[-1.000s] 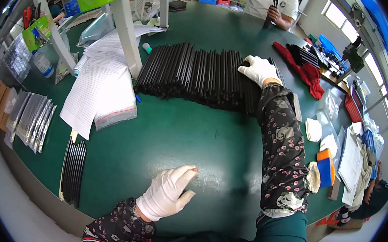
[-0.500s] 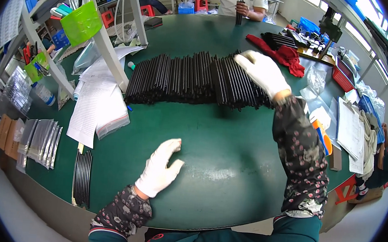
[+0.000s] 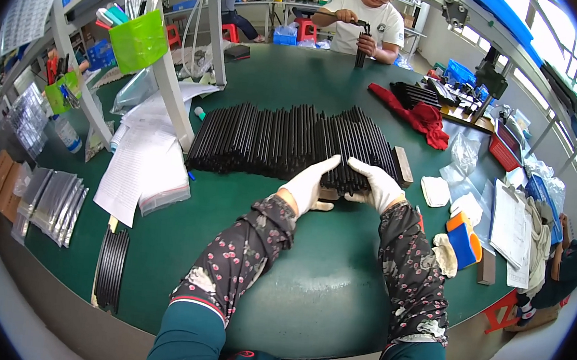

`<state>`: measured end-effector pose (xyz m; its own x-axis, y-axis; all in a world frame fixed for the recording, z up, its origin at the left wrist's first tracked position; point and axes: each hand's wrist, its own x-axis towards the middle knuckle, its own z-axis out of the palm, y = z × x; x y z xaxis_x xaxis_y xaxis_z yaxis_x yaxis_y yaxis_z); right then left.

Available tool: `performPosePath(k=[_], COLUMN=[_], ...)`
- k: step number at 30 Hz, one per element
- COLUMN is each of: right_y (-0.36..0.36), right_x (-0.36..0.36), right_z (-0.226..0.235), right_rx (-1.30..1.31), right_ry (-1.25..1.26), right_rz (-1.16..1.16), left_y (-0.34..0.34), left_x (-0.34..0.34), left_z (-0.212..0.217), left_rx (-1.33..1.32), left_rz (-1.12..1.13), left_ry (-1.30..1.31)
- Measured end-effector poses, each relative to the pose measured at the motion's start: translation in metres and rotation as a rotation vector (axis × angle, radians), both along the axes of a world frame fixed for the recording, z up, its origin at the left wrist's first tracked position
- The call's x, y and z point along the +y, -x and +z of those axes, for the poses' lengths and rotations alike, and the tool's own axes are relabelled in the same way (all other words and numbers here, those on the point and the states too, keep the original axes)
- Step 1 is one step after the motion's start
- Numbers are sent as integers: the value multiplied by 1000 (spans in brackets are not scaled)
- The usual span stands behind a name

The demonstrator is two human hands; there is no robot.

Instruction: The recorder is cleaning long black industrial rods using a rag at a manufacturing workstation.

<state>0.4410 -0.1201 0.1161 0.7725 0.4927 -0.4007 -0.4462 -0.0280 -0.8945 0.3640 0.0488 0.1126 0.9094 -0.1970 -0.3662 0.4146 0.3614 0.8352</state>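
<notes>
A wide row of thin black rods (image 3: 251, 135) lies side by side across the green table. At the row's near right part, my white-gloved left hand (image 3: 307, 185) and my white-gloved right hand (image 3: 377, 186) grip the near ends of a bunch of rods from both sides. My thumbs rest on top, close together; the other fingers are partly hidden under or behind the rods. A small brown block (image 3: 328, 194) shows beneath the rod ends by my left hand. Another brown block (image 3: 403, 167) stands against the row's right end.
Papers (image 3: 141, 157) and a shelf post (image 3: 175, 105) stand left. A separate bundle of black rods (image 3: 112, 271) lies near the left edge. An orange-and-blue object (image 3: 463, 242) and a red cloth (image 3: 421, 119) lie right. Across the table, a co-worker (image 3: 374, 26) holds black rods.
My right hand has come from the row's far right side to its near edge. My left hand has moved up and right from bare table to the rods, and both now grip them.
</notes>
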Motion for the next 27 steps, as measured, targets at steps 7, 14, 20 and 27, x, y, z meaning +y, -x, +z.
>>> performPosePath(k=[7, 14, 20, 27], right_y=[20, 94, 183, 245], right_x=[2, -26, -66, -73], right_z=[5, -17, -34, -24], right_rx=[-110, -190, 10, 230], right_ry=[-73, -195, -181, -179], right_rz=[52, 10, 61, 163], left_y=[-8, 70, 163, 239], left_x=[-11, -34, -63, -66], left_z=[-23, -33, -28, -9], left_rx=[-49, -94, 67, 184], left_rz=[147, 22, 31, 29], left_ry=[304, 335, 171, 22])
